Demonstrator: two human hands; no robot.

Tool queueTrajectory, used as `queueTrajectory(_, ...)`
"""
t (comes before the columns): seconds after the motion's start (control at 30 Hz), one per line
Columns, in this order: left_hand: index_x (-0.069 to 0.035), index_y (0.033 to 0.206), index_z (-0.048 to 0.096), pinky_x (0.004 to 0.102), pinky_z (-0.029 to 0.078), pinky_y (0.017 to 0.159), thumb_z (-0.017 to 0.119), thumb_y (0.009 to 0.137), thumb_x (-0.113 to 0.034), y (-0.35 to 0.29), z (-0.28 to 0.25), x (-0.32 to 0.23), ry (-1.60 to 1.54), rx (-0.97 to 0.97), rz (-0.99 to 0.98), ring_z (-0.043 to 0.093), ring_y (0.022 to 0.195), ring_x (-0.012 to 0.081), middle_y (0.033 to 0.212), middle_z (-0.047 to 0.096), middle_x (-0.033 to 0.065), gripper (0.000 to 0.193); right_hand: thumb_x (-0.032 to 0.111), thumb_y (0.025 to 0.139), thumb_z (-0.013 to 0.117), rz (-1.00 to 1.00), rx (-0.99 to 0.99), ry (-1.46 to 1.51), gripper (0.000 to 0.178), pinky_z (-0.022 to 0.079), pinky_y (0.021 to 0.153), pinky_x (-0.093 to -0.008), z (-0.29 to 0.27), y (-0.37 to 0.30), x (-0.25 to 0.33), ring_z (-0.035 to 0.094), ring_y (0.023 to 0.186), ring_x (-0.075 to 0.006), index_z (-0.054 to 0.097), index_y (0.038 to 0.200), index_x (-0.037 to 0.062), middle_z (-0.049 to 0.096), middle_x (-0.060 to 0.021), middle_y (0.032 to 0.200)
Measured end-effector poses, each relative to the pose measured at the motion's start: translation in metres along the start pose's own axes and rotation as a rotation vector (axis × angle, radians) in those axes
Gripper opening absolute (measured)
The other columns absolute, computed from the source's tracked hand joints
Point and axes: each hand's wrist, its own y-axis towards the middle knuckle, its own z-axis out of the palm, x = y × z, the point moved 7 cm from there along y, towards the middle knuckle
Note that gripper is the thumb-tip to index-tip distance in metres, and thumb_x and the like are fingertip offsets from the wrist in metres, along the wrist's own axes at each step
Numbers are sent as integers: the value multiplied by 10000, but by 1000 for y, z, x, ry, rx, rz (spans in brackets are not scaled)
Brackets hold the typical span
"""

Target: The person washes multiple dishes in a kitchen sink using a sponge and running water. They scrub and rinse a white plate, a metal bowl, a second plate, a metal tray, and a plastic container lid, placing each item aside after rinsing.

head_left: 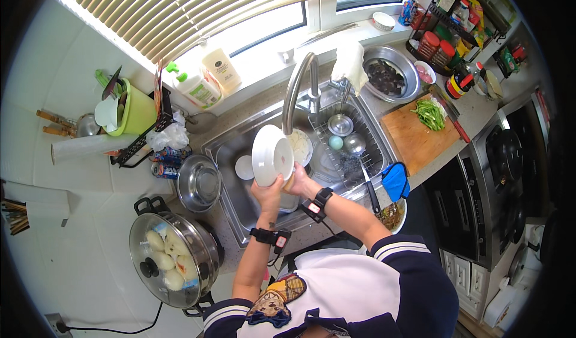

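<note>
Closest of all, a white shirt (348, 284) with navy sleeves (423, 284) fronts the sink (230, 203). Over the sink's left basin I see a white bowl (269, 152) held tilted, the left hand (268, 194) gripping its lower edge. The right hand (300, 182) is at the bowl's lower right; whether it's closed on anything, I can't tell. Left of the sink sits a steel basin (198, 182); right of it, a wooden cutting board (405, 137).

Is a glossy white bowl (273, 156), round, with a small reddish mark on its underside; tips on edge, underside turned toward the right hand's (297, 181) side, gripped at its near rim by the left hand (268, 193)
</note>
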Motion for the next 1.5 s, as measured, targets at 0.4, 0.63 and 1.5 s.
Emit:
queueTrajectory(0.4, 38, 1020, 684, 271, 546, 756, 833, 700, -37, 19, -6, -7, -5, 372, -175, 669, 823, 118, 939, 725, 52, 361, 357, 1010, 433, -945, -289, -1248, 449, 477, 983, -370, 20, -24, 124, 650, 1056, -298, 675, 1120, -6, 690, -159, 1123)
queueTrajectory(0.63, 17, 942, 696, 318, 556, 723, 818, 655, -139, 20, 10, 6, 406, 264, 146, 689, 780, 123, 818, 731, 90, 349, 108, 869, 587, -1865, 16, -1881, 401, 435, 1061, -488, 120, -122, 16, 493, 1311, -386, 597, 1259, 14, 544, -191, 1348)
queueTrajectory(1.5, 21, 892, 707, 305, 546, 714, 818, 668, -134, -7, -4, -35, 301, 85, 105, 696, 756, 147, 820, 741, 105, 294, 435, 1008, 374, -287, 59, -289, 512, 475, 1008, -387, -8, 8, 49, 633, 1118, -251, 594, 1300, 77, 667, -100, 1230)
